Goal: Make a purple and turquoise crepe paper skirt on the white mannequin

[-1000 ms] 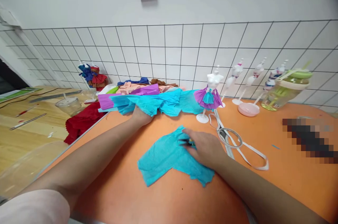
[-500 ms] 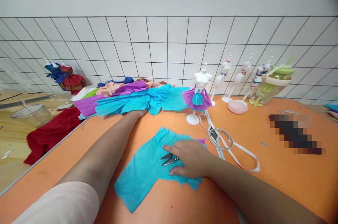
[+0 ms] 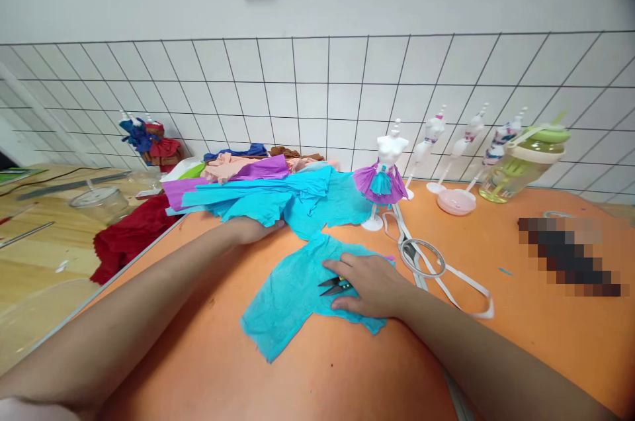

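My right hand is closed around small thread snips, their dark blades apart and pointing left. It rests on a cut piece of turquoise crepe paper lying on the orange mat. My left hand reaches to the front edge of a turquoise crepe paper stack; the paper covers most of its fingers. Behind my right hand stands a white mini dress form in a purple skirt with a turquoise front panel.
A tape roll and a white strap lie right of my right hand. Farther back are a pink bowl, several more dress forms and a green-lidded bottle. Red crepe paper and a clear cup sit left.
The view has shifted slightly left and up. The turquoise stack's front edge has come nearer to the cut piece. My left hand shows more of itself; my right hand keeps the snips.
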`<move>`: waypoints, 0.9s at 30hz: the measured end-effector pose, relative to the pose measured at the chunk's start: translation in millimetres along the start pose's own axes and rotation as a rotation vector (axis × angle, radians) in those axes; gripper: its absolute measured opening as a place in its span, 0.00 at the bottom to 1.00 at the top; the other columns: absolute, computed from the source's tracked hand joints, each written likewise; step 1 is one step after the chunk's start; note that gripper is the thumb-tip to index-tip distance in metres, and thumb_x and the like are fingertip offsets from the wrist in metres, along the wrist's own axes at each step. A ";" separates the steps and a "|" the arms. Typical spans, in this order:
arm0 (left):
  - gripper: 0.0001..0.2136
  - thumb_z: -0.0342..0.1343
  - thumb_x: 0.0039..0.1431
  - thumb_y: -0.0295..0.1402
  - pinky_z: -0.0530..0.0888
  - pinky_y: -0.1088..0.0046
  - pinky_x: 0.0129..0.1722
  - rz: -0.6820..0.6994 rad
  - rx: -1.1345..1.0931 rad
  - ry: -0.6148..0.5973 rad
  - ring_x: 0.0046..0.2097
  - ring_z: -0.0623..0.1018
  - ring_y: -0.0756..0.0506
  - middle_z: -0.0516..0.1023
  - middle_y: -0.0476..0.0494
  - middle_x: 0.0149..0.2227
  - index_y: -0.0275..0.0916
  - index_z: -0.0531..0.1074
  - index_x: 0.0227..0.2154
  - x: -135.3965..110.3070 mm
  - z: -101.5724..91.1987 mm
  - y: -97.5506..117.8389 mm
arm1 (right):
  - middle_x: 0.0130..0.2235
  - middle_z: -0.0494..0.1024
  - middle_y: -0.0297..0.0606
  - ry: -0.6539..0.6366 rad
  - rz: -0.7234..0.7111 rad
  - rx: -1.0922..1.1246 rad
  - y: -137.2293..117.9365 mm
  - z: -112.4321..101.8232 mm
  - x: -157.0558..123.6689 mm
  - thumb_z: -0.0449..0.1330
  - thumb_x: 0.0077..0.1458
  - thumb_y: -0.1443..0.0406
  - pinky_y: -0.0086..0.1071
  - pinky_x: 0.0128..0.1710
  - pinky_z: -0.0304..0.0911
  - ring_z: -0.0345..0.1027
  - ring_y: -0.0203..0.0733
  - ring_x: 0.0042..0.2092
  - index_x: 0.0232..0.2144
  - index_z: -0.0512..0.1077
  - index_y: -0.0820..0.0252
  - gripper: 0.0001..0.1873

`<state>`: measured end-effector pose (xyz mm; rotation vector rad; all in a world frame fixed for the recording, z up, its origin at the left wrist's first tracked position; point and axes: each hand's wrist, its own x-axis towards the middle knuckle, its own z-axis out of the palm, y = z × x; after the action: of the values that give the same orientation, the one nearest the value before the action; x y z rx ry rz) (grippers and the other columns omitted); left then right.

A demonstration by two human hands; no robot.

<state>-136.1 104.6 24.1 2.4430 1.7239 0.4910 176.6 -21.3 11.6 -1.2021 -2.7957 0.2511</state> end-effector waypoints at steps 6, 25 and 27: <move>0.19 0.47 0.58 0.51 0.73 0.61 0.46 0.318 0.126 -0.085 0.38 0.78 0.41 0.79 0.39 0.30 0.46 0.77 0.30 -72.3 -17.7 18.2 | 0.47 0.74 0.44 0.008 -0.024 -0.026 -4.4 -7.7 -5.1 0.54 0.57 0.45 0.35 0.35 0.59 0.69 0.49 0.44 0.62 0.58 0.53 0.36; 0.36 0.34 0.60 0.58 0.46 0.42 0.61 -0.037 0.275 -0.211 0.68 0.47 0.28 0.49 0.37 0.69 0.42 0.57 0.64 68.3 32.3 21.7 | 0.54 0.74 0.37 0.014 -0.170 -0.016 -11.5 -7.5 -6.5 0.53 0.59 0.51 0.35 0.38 0.61 0.71 0.45 0.45 0.55 0.65 0.53 0.24; 0.34 0.40 0.58 0.58 0.44 0.48 0.63 -0.021 0.305 -0.188 0.67 0.50 0.29 0.55 0.35 0.67 0.39 0.67 0.58 75.0 30.4 31.1 | 0.59 0.70 0.40 0.022 -0.171 -0.077 -11.4 -9.0 -8.0 0.51 0.61 0.51 0.36 0.38 0.61 0.70 0.46 0.45 0.56 0.64 0.54 0.24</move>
<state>-75.7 166.6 18.7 2.5646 1.8573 -0.0085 175.3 -33.7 22.4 -0.9653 -2.8910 0.1170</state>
